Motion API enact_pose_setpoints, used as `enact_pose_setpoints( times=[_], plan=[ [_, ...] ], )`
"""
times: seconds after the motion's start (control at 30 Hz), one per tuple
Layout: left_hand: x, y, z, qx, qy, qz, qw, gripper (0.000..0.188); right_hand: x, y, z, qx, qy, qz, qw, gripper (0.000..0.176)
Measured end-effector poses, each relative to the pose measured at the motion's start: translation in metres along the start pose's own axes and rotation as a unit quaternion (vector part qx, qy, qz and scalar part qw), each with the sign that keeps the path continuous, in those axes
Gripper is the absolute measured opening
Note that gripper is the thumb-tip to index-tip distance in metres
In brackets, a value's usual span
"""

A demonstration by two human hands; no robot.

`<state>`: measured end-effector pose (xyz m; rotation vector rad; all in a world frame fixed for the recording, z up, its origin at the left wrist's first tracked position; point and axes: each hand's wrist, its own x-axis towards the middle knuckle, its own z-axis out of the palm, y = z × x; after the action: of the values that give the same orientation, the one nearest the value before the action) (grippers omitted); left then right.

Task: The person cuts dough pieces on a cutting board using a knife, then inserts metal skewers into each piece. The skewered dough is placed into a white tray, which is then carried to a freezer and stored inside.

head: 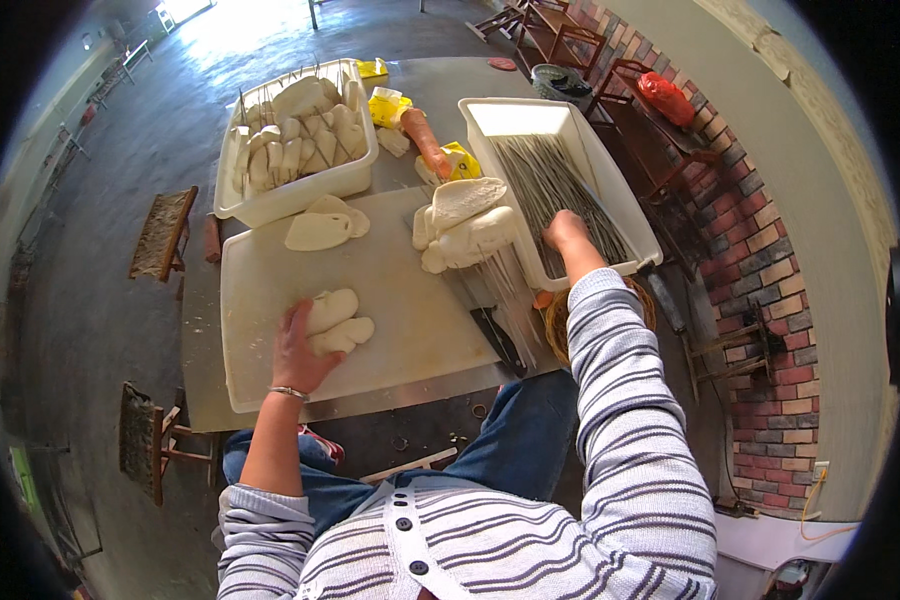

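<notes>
My left hand (304,352) rests on two pale, dough-like rolled pieces (341,335) lying on a white cutting board (397,300). My right hand (566,231) reaches into a white plastic bin (495,112) and touches a bundle of thin metal skewers (547,165); its fingertips are partly hidden, so its hold is unclear. Left of that bin, a stack of pale folded pieces (469,225) with skewers through it sits at the board's edge. Two flat pale slices (319,231) lie on the board's far left part. Another white bin (296,195) holds many skewered pale pieces (300,142).
A black-handled knife (499,341) lies by the board's right edge, beside loose skewers. Yellow packets (388,106) and an orange-brown object (426,142) stand between the bins. A wicker basket (559,322) is under my right forearm. Wooden stools (163,232) stand at the left.
</notes>
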<state>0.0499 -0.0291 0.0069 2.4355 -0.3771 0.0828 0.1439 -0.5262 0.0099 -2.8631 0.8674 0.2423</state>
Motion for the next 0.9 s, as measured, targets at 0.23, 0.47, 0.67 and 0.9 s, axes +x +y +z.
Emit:
enact_pose_setpoints(
  times=[0.23, 0.47, 0.67, 0.9],
  plan=[
    [-0.001, 0.003, 0.001, 0.015, -0.007, -0.011, 1.000, 0.095, -0.012, -0.001, -0.015, 0.044, 0.021, -0.021, 0.999, 0.039],
    [-0.001, 0.011, 0.007, 0.088, 0.037, -0.011, 0.995, 0.093, -0.064, 0.025, -0.062, 0.496, -0.032, -0.078, 0.864, 0.033],
    [-0.013, 0.017, 0.016, 0.112, 0.113, 0.022, 0.987, 0.085, -0.260, -0.001, -0.055, 0.604, -0.065, -0.181, 0.773, 0.019],
    [-0.028, 0.019, 0.016, 0.043, 0.137, 0.071, 0.987, 0.052, -0.374, -0.009, 0.072, 0.649, -0.277, -0.129, 0.697, 0.026]
  ],
)
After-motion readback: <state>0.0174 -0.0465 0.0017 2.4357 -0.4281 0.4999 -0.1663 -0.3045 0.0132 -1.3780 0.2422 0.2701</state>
